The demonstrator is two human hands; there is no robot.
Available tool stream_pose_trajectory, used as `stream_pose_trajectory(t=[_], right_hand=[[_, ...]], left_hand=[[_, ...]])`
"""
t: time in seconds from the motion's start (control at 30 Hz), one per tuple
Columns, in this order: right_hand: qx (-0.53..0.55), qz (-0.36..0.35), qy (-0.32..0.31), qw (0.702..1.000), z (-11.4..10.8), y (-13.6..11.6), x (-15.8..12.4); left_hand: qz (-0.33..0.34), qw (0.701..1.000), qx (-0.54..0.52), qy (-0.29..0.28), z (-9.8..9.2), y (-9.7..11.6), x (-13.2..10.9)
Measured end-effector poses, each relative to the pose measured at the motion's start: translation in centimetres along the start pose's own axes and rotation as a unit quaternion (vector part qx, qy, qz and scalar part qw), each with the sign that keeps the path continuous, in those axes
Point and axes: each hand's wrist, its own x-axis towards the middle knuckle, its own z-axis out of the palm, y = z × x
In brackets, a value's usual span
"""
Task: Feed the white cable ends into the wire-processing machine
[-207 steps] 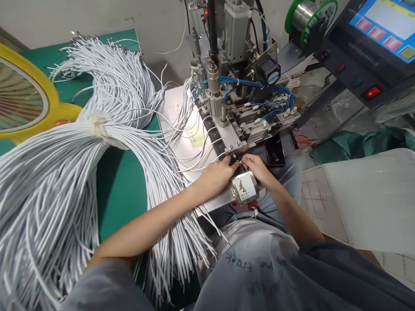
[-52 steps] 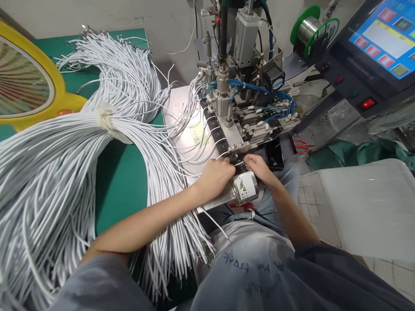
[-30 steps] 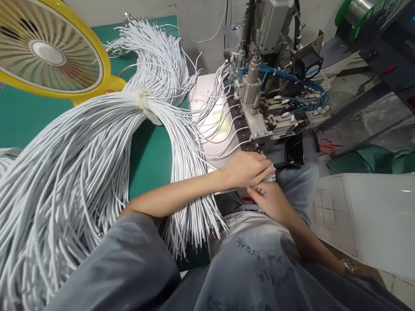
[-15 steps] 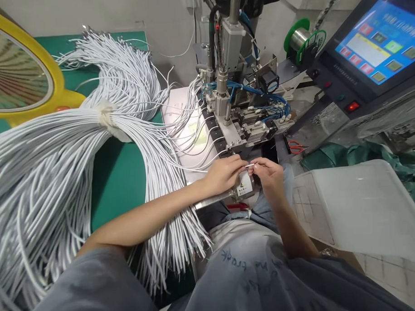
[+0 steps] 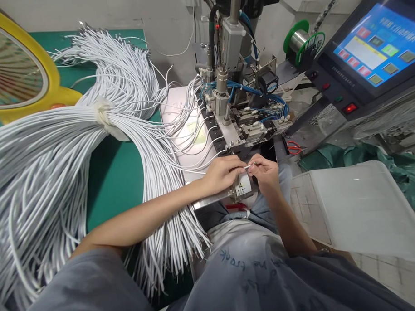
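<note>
Left hand (image 5: 222, 174) and right hand (image 5: 267, 173) meet just before the machine (image 5: 240, 122), fingertips of both pinching one white wire end (image 5: 250, 165) between them. The large wire bundle (image 5: 74, 146) lies on the green mat (image 5: 116, 181) to the left.

Left hand (image 5: 221, 174) and right hand (image 5: 268, 175), fingertips together on a white wire end (image 5: 250, 165) before the machine (image 5: 234, 127).

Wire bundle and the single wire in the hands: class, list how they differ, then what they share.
The bundle is many wires, tied by a band and fanned over the green mat; the wire is one strand. The bundle lies flat; the wire is pinched between left hand and right hand, before the machine. Both are white.
</note>
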Motion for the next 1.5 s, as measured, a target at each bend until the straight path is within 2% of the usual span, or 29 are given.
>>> stream_pose_trajectory(t=[0.1,0.27,0.33,0.47,0.57,0.63,0.73,0.77,0.83,0.93,1.0,1.1,1.27,1.37,1.5], right_hand=[[-0.009,-0.004,-0.01,1.0,-0.3,-0.8,0.2],[-0.096,-0.015,0.007,0.995,-0.5,-1.8,0.5],[-0.085,-0.006,0.024,0.996,-0.1,-1.4,0.3],[0.007,0.019,0.066,0.998,1.1,-0.1,-0.6],[-0.047,0.012,0.093,0.994,1.3,-0.2,-0.8],[-0.128,-0.01,0.069,0.989,0.7,-0.6,-0.4],[-0.201,-0.024,-0.025,0.979,-0.4,-1.0,0.4],[-0.209,-0.024,-0.047,0.977,-0.7,-1.0,0.6],[-0.209,-0.023,-0.048,0.976,-0.9,-0.8,0.7],[-0.179,-0.017,0.003,0.984,-0.3,-0.3,0.3],[-0.158,-0.003,0.029,0.987,0.0,0.1,0.1],[-0.152,0.027,0.036,0.987,0.0,1.0,0.3],[-0.131,0.099,0.01,0.986,-1.4,3.1,1.9],[-0.096,0.164,-0.007,0.982,-1.6,3.9,2.4],[-0.053,0.208,-0.009,0.977,-1.0,4.0,2.7]], left_hand=[[-0.02,1.0,-0.006,-0.003,-0.1,0.0,0.1],[0.008,0.999,0.05,-0.011,-0.2,-0.2,0.1],[0.021,0.998,0.065,0.007,-0.1,-0.3,0.1],[0.067,0.993,0.083,0.041,0.1,-0.4,0.0],[0.105,0.978,0.177,0.032,-0.2,-0.3,0.1],[0.129,0.952,0.277,0.007,-0.6,-0.2,0.3],[0.139,0.92,0.364,-0.04,-1.0,-0.2,0.4],[0.13,0.922,0.362,-0.051,-1.0,-0.2,0.5],[0.085,0.944,0.315,-0.055,-0.7,-0.1,0.5],[-0.011,0.977,0.209,-0.042,-0.2,0.2,0.3],[-0.045,0.983,0.167,-0.058,0.0,0.4,0.2],[-0.06,0.973,0.192,-0.112,-0.1,0.3,0.2],[-0.095,0.927,0.308,-0.193,-0.4,-0.8,0.6],[-0.104,0.915,0.329,-0.211,-0.5,-1.4,0.7],[-0.101,0.919,0.321,-0.206,-0.7,-1.6,0.7]])
